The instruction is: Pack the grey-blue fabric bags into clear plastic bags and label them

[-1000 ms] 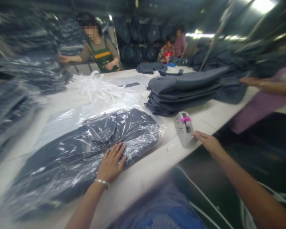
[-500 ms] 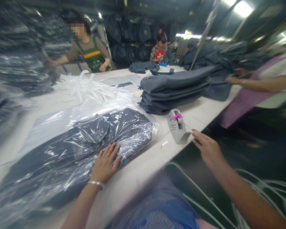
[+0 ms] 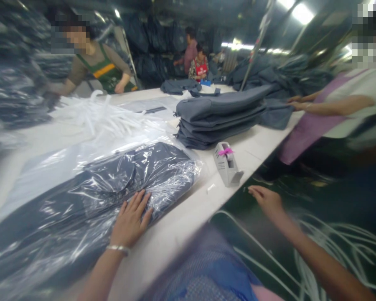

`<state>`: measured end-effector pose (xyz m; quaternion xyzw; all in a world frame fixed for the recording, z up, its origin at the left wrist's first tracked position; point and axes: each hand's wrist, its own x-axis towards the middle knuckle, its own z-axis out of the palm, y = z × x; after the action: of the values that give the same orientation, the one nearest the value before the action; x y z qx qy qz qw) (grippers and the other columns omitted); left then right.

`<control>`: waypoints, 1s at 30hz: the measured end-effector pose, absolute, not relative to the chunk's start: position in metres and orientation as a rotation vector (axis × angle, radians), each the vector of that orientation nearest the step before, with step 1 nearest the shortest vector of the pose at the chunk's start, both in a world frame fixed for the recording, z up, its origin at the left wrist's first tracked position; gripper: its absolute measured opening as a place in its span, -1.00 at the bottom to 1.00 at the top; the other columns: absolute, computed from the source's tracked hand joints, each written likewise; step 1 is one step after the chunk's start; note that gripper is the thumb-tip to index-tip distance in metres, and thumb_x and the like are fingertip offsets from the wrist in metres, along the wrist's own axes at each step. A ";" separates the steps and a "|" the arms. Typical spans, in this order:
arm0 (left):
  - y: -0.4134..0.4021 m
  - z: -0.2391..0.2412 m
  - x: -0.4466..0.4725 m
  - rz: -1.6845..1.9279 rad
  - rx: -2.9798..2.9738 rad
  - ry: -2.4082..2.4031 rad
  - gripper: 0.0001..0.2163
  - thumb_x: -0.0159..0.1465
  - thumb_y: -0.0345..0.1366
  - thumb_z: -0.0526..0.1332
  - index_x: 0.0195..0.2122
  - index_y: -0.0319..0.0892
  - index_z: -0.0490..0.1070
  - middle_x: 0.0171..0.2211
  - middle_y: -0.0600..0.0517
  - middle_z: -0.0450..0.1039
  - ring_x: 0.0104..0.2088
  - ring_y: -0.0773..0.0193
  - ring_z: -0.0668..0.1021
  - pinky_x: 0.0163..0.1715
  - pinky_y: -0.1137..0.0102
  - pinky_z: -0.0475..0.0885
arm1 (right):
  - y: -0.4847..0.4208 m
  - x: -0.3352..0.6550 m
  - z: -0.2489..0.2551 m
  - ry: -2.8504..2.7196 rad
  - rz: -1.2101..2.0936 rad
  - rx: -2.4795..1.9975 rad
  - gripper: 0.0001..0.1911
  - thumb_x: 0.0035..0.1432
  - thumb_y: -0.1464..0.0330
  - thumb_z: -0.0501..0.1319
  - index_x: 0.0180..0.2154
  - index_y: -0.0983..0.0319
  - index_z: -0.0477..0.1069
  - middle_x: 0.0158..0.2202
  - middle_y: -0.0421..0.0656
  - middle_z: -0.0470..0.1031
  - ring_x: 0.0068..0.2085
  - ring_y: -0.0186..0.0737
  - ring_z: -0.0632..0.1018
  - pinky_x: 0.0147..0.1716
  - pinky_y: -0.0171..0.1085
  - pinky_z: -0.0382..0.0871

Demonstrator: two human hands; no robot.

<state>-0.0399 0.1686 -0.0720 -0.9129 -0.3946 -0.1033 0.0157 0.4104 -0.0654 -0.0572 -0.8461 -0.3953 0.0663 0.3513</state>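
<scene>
Fingers (image 3: 140, 202) of your L hand (image 3: 128, 225) lie flat & slightly apart on a long, dark blue-grey fabric bundle in glossy clear plastic (image 3: 94, 192), which rests on the white tabletop (image 3: 196, 216) along the edge nearest you, L of ctr. A silver-coloured bangle (image 3: 118, 249) circles your L wrist.

Thumb & index of your R hand (image 3: 268, 204) are pinched together on a small see-through strip (image 3: 246, 189), blurred, just beyond the table edge. Near it, on the table, stands a light-grey tape dispenser (image 3: 222, 164) w/ a bright pink tie (image 3: 226, 151) across its top.

Behind the dispenser: a stack of folded slate-grey fabric pieces (image 3: 219, 109). Farther L, behind the bundle: a loose heap of thin white strips (image 3: 103, 115). At far R, a co-worker in a lilac apron (image 3: 316, 129) has both hands at grey fabric beyond the stack. Below your R forearm: pale looped cords (image 3: 313, 242), blurred.
</scene>
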 end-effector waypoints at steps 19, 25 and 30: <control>0.155 -0.064 -0.035 -0.331 -2.800 -1.225 -0.51 0.41 -0.09 -0.03 0.34 -0.06 0.12 0.36 -0.01 0.09 0.34 0.06 0.22 0.26 0.00 0.20 | 0.134 0.323 0.073 -2.851 -0.274 -1.075 -0.65 0.35 0.19 0.09 -0.41 0.20 0.46 -0.47 -0.15 0.49 -0.39 -0.26 0.43 -0.41 -0.26 0.15; 0.149 -0.061 -0.034 -0.369 -2.799 -1.203 -0.49 0.41 -0.10 0.00 0.37 -0.05 0.06 0.37 0.01 0.08 0.34 0.09 0.22 0.27 0.03 0.19 | 0.204 0.292 0.068 -3.082 -0.133 -1.031 -0.66 0.32 0.16 0.13 -0.42 0.22 0.45 -0.41 -0.17 0.54 -0.37 -0.28 0.47 -0.49 -0.28 0.05; 0.145 -0.057 -0.032 -0.431 -2.810 -1.231 -0.49 0.40 -0.11 0.02 0.36 -0.04 0.07 0.37 0.01 0.10 0.34 0.10 0.21 0.30 0.04 0.12 | 0.232 0.276 0.065 -3.276 -0.088 -1.085 -0.67 0.30 0.14 0.16 -0.35 0.23 0.50 -0.36 -0.13 0.58 -0.33 -0.25 0.52 -0.47 -0.28 0.07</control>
<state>-0.0318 0.1453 -0.0574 -0.9068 -0.3973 -0.1393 0.0219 0.2758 0.2320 0.0645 -0.3105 -0.9376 -0.0253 -0.1547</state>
